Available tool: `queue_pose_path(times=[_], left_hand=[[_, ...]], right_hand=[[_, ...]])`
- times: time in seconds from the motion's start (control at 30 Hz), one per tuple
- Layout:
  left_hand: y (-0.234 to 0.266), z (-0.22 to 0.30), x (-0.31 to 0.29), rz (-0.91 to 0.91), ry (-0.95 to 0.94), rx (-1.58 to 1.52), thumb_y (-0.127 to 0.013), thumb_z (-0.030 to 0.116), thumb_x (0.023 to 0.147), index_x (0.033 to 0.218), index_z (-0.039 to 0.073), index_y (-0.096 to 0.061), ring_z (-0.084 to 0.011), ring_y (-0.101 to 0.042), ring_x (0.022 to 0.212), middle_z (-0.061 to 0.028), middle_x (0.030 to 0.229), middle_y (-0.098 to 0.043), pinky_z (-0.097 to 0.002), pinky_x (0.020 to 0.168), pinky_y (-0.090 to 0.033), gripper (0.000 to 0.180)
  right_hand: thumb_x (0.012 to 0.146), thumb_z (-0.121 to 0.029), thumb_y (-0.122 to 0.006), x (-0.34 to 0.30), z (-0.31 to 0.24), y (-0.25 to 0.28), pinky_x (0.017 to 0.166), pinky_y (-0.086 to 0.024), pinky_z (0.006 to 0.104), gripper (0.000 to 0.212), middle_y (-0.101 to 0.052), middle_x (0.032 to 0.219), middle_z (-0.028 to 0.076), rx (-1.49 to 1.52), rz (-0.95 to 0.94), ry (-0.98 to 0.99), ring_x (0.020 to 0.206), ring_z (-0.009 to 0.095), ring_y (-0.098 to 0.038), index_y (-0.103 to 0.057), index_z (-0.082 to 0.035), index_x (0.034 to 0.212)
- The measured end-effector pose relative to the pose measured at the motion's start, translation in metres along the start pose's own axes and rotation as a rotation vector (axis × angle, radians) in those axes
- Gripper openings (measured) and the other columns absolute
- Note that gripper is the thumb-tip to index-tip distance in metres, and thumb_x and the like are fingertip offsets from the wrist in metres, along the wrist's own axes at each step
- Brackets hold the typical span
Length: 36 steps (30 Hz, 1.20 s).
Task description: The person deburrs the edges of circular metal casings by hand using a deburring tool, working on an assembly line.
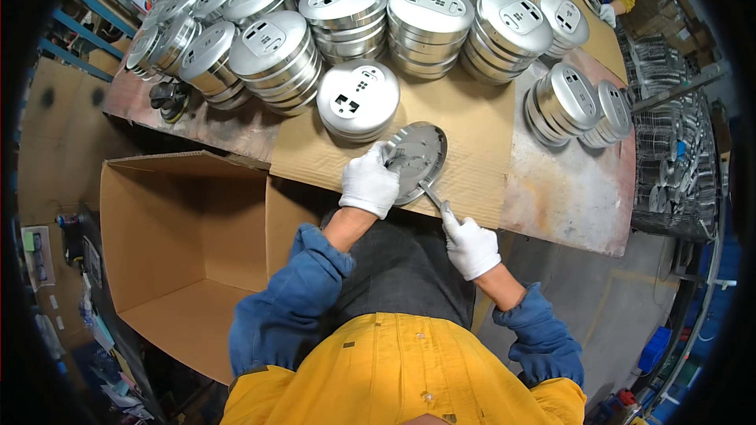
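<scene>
My left hand [370, 182], in a white glove, grips the left rim of a round metal cover [420, 154], which is tilted with its hollow grey inner side showing. In my gloved right hand [472, 247] is a slim metal hand tool [430, 194], its far end against the cover's lower rim. I cannot make out the tool's exact kind. Just beyond the cover, a short stack of silver round covers [358, 100] with cut-out slots stands on the cardboard sheet [476, 130].
Tall stacks of similar covers [343, 12] crowd the table's far side. Two tilted stacks [568, 102] stand at the right. An open cardboard box [185, 228] is at the left, below the table [579, 197]. Wire-like racks [669, 134] stand right; another person's gloved hand [607, 15] is far right.
</scene>
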<state>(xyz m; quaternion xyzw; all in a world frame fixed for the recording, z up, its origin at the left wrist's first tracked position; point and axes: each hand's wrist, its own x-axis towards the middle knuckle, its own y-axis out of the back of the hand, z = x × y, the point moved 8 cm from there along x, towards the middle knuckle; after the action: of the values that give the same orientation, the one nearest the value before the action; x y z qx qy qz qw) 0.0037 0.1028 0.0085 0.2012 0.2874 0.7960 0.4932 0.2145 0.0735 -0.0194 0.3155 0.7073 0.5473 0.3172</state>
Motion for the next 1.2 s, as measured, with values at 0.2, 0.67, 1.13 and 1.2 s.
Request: queue_pose_path(times=[0.2,0.67,1.13,1.2], left_hand=[[0.007,-0.002,-0.008,0.052,-0.055,-0.018,-0.066,0.013,0.073,0.098,0.011,-0.062,-0.0355,-0.065,0.075,-0.0151,0.078,-0.067,-0.0433,0.067,-0.051,0.026],[0.009,0.033,-0.02,0.087,-0.318,0.104,-0.068,0.015,0.074,0.094,0.011,-0.061,-0.0311,-0.064,0.063,-0.011,0.073,-0.065,-0.0402,0.057,-0.051,0.021],[0.0,-0.006,-0.004,0.075,-0.121,-0.12,-0.068,0.011,0.072,0.098,0.005,-0.062,-0.0323,-0.066,0.074,-0.0156,0.079,-0.067,-0.0379,0.067,-0.053,0.028],[-0.001,-0.018,0.0,0.074,0.002,-0.178,-0.067,0.013,0.073,0.103,0.003,-0.063,-0.0333,-0.066,0.078,-0.0174,0.084,-0.068,-0.0384,0.069,-0.053,0.032]], right_hand=[[0.09,-0.023,-0.051,0.017,-0.001,0.049,0.06,-0.049,0.0446,0.04,-0.064,0.074,0.014,0.116,-0.241,-0.003,0.067,0.035,-0.063,-0.051,-0.018,0.129],[0.087,-0.014,-0.046,0.037,-0.023,0.066,0.058,-0.049,0.0443,0.034,-0.066,0.076,0.014,-0.036,-0.355,0.114,0.07,0.033,-0.064,-0.056,-0.011,0.12],[0.08,-0.01,-0.051,0.015,-0.025,0.028,0.055,-0.05,0.0442,0.053,-0.062,0.072,0.018,-0.029,-0.303,0.109,0.061,0.034,-0.062,-0.047,-0.006,0.133],[0.08,-0.012,-0.053,0.005,-0.014,0.006,0.052,-0.049,0.0428,0.059,-0.058,0.073,0.014,-0.02,-0.17,0.079,0.056,0.032,-0.06,-0.043,-0.015,0.137]])
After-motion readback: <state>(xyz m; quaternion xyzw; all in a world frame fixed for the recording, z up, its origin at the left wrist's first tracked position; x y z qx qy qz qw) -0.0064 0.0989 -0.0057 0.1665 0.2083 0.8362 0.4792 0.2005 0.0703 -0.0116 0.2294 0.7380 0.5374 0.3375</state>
